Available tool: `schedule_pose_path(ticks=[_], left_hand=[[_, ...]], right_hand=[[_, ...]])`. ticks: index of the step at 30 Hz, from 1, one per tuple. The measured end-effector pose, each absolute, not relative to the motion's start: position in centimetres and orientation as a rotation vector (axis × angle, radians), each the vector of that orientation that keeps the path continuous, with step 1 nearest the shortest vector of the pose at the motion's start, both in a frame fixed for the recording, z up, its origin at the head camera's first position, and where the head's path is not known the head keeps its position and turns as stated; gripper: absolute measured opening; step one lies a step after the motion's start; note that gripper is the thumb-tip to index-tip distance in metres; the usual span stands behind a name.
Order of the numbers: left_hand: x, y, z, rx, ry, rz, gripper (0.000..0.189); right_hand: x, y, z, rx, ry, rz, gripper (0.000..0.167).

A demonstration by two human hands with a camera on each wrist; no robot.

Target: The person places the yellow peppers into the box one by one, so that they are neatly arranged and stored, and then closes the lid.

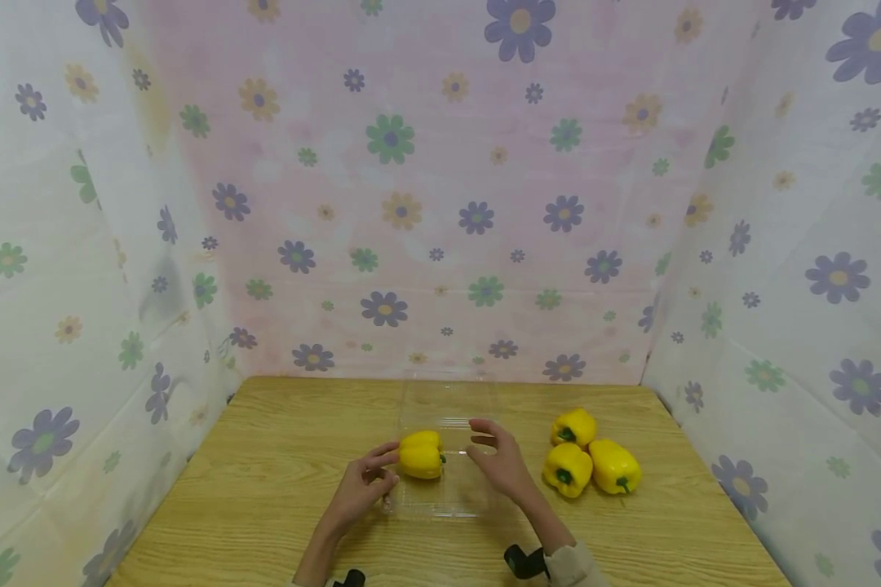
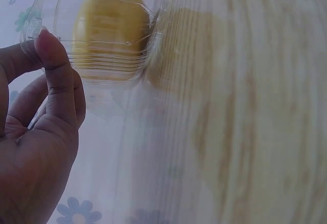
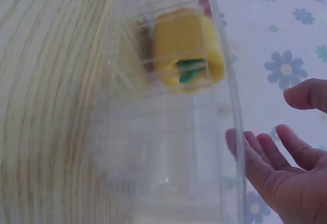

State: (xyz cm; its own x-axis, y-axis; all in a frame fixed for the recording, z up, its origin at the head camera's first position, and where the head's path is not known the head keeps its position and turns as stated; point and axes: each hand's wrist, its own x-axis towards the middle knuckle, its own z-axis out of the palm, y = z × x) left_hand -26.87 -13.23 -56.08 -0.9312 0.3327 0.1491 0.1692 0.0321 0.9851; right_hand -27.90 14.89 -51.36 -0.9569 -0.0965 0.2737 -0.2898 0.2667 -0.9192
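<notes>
One yellow pepper (image 1: 420, 455) lies on its side in the left part of a clear plastic box (image 1: 451, 514), its green stem turned toward the right. The box stands on the wooden counter (image 1: 264, 456), and its see-through walls are hard to make out from the head view; only the rims and ridges catch light. A clear lid (image 1: 448, 399) lies folded back behind it, its outline faint against the wood and the wall.

The left hand (image 1: 360, 489) pinches the box's left rim, thumb on one face and a finger behind, as the left wrist view shows; there the pepper appears blurred through the plastic. Whether a fingertip also touches the pepper, I cannot tell.

The right hand (image 1: 502, 465) is beside the box's right part, fingers apart and holding nothing. In the right wrist view one fingertip shows behind the clear edge, and contact with it is unclear.

Three more peppers sit close together on the right, the front ones partly covering the rear one. A flowered cloth (image 1: 440, 171) surrounds the counter. The bottom edge cuts off a light sleeve (image 1: 575, 565).
</notes>
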Motion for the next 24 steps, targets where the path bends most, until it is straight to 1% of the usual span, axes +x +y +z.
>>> schedule_pose_path(ticks=[3,8,10,24], left_hand=[[-26.8,-13.2,-56.1,0.534,2.176,2.031,0.041],[-26.7,-13.1,-55.9,0.517,2.189,2.03,0.04],[-26.7,-13.1,-55.9,0.516,2.187,2.034,0.04],[-26.9,-13.1,-56.0,0.499,2.162,2.053,0.042]], right_hand=[[-27.4,15.5,-50.9,0.338,-2.314,1.793,0.034],[-27.6,17.0,-51.6,0.279,-2.243,1.8,0.032],[-28.0,17.7,-52.5,0.258,-2.223,1.785,0.031],[-27.2,22.1,-52.2,0.126,-2.201,1.64,0.027]])
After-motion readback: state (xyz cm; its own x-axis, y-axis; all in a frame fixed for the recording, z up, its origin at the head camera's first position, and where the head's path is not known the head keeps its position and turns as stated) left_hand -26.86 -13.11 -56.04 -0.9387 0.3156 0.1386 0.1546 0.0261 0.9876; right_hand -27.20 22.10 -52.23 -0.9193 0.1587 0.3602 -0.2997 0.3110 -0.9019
